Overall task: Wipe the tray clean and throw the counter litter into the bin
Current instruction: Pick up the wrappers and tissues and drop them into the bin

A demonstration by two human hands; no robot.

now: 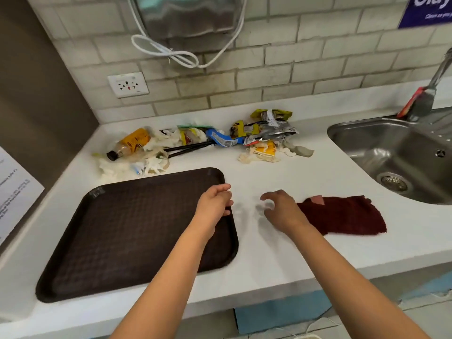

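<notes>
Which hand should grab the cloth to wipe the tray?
Right. The right hand hovers open just beside the maroon cloth; the left hand rests at the brown tray rim, well placed to steady it.

Matt textured plastic tray (137, 231), fuzzy cloth (342, 215), shiny steel sink (381, 138).
</notes>
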